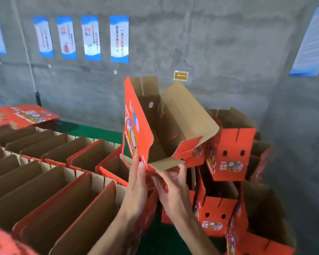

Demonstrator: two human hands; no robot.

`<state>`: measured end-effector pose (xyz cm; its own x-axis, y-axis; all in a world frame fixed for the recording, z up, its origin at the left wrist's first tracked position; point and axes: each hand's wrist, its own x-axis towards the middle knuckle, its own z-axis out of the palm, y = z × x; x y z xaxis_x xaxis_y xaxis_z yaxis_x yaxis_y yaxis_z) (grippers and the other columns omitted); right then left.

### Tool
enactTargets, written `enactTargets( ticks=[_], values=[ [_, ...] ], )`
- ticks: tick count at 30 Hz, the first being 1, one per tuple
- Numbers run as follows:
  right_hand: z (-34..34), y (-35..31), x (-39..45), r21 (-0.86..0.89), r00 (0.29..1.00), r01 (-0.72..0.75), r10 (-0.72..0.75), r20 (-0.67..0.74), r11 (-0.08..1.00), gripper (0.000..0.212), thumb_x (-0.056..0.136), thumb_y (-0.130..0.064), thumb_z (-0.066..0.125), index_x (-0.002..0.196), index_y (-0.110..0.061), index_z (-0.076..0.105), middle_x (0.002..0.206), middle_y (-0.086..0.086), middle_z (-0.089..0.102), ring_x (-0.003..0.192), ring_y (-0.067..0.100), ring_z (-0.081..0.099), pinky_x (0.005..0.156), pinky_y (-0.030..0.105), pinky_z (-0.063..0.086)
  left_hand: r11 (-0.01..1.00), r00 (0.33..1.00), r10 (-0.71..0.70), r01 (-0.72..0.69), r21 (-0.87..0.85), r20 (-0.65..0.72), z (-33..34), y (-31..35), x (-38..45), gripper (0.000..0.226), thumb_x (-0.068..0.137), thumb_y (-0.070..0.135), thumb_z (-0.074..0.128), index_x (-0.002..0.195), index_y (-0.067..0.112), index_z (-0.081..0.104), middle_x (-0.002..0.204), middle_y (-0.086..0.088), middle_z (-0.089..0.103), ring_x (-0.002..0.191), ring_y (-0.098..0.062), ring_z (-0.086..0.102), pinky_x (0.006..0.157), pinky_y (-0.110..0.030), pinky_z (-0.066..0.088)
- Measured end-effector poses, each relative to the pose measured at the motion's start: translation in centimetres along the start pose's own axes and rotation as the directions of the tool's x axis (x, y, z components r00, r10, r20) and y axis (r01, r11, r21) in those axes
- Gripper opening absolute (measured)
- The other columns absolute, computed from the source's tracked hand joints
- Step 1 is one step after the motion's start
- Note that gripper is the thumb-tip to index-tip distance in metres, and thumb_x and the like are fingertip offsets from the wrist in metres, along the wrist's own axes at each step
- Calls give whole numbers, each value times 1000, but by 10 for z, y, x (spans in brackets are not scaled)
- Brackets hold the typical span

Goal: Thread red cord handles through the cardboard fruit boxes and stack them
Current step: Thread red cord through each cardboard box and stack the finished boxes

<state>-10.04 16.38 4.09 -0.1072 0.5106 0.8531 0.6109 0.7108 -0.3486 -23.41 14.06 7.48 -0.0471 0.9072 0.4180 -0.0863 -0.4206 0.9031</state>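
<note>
Holding an open red cardboard box (164, 126) up at the centre of the view, both hands meet at its lower near corner. The left hand (136, 183) lies with fingers straight along the printed outer face, its thumb pressed against the box edge, so it grips the panel rather than hanging open. The right hand (170, 184) curls its fingers around the brown bottom flap at the same corner, closed on the cardboard. The box is tilted, its open mouth turned toward the viewer, brown inside showing, one tall flap standing at 12 o'clock and another leaning out toward 2 o'clock. A red cord handle (125, 142) loops down the printed face at 9 o'clock of the box, its lower end near the left fingertips.

At 8 o'clock, rows of boxes (50, 173) stand packed side by side, open tops up, brown walls with red rims. At 4 o'clock a loose stack of boxes (230, 153) rises in several layers, some tilted, their red end faces showing paired holes. At 10 o'clock flat printed boxes (24, 115) lie in a pile. Green flooring (103, 132) shows between the groups. Blue-and-white posters (92, 38) hang on the grey wall at 11 o'clock.
</note>
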Motion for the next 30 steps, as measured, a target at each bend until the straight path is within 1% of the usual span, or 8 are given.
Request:
enactTargets(
  ticks=[2, 6, 10, 14, 18, 21, 25, 30],
  values=[
    [27, 9, 18, 14, 1000, -13, 13, -15, 1000, 23, 100, -24, 68, 123, -27, 72, 146, 11, 44, 101, 6, 70, 98, 25, 56, 999, 999, 25, -23, 39, -32, -15, -7, 28, 50, 108, 48, 25, 156, 33, 30, 154, 2, 46, 144, -18, 42, 119, -52, 34],
    [82, 23, 54, 47, 994, -104, 106, -37, 993, 31, 99, -26, 67, 123, -45, 63, 135, 16, 53, 102, 26, 73, 100, 43, 56, 992, 993, -113, 115, 58, -33, -48, -31, 84, 72, 93, 79, 25, 150, 39, 40, 145, 4, 55, 139, -17, 48, 118, -55, 33],
    [128, 53, 88, -46, 987, -158, 159, 9, 986, 17, 94, -26, 72, 109, -22, 80, 129, 17, 53, 100, 32, 71, 101, 24, 48, 987, 990, -139, 139, 80, -2, -70, -57, 146, 47, 99, 66, 23, 143, 56, 38, 140, 12, 58, 131, -8, 54, 117, -52, 38],
    [173, 88, 114, -85, 970, -229, 234, 57, 970, 21, 93, -21, 75, 113, -18, 80, 132, 22, 52, 112, 38, 66, 104, 38, 52, 982, 982, -182, 179, 60, 45, -85, -85, 202, 47, 101, 61, 25, 141, 47, 45, 128, 12, 64, 121, -6, 61, 110, -50, 46],
    [206, 131, 130, -79, 946, -309, 315, 73, 948, 23, 93, -15, 75, 116, -14, 78, 135, 24, 51, 112, 35, 68, 109, 31, 47, 978, 975, -206, 203, 39, 80, -85, -117, 251, 35, 103, 54, 31, 134, 54, 49, 125, 19, 65, 118, -1, 61, 112, -51, 44],
    [218, 162, 148, -33, 910, -386, 386, 148, 922, 30, 97, -16, 71, 126, -10, 73, 143, 24, 43, 113, 38, 68, 108, 46, 51, 975, 973, -215, 208, 83, 84, -80, -139, 282, 33, 101, 59, 37, 132, 66, 45, 137, 20, 59, 130, -7, 55, 116, -49, 39],
    [221, 192, 163, -161, 903, -351, 379, 202, 923, 38, 100, -28, 65, 138, -26, 65, 159, 19, 26, 131, 34, 59, 118, 44, 40, 982, 979, -163, 149, 116, 120, -78, -164, 313, 43, 107, 46, 38, 150, 51, 35, 146, 12, 54, 134, -10, 53, 116, -44, 40],
    [214, 210, 158, -256, 886, -342, 402, 233, 904, 50, 98, -18, 67, 147, -19, 55, 173, 12, -2, 156, 22, 26, 124, 24, 19, 933, 961, -156, 68, 355, 228, -75, -182, 324, 52, 107, 20, 48, 156, 29, 31, 153, 11, 42, 146, -3, 33, 124, -39, 23]
  ],
)
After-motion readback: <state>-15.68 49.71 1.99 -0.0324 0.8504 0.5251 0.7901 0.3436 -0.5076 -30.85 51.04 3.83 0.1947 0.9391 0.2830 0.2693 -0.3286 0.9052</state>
